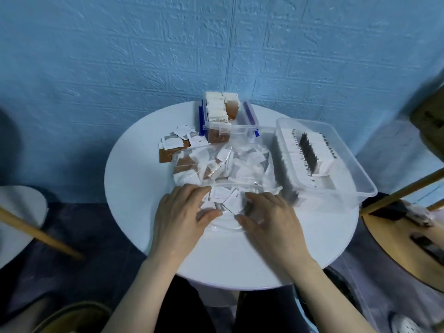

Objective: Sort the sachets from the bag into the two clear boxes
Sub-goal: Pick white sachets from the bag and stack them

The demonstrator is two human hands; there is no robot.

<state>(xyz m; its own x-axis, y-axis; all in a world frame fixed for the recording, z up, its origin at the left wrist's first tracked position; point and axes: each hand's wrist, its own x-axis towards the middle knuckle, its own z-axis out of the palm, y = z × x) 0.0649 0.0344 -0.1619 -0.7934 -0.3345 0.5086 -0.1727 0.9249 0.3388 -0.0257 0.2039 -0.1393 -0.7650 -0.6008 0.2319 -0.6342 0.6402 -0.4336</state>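
A clear plastic bag [240, 164] full of white and brown sachets lies in the middle of the round white table [134, 203]. My left hand [182, 212] and my right hand [266, 217] rest at the bag's near opening, fingers on the plastic, with a few white sachets [228, 200] lying between them. Whether the fingers pinch the plastic is unclear. A small clear box [249, 121] with blue clips at the back holds upright white and brown sachets. A larger clear box [353, 174] on the right holds a row of white sachets.
Loose white and brown sachets [175, 145] lie on the table left of the small box. Wooden chair legs [36, 234] stand at the left, and another chair [408, 236] stands at the right. A blue textured wall rises behind the table.
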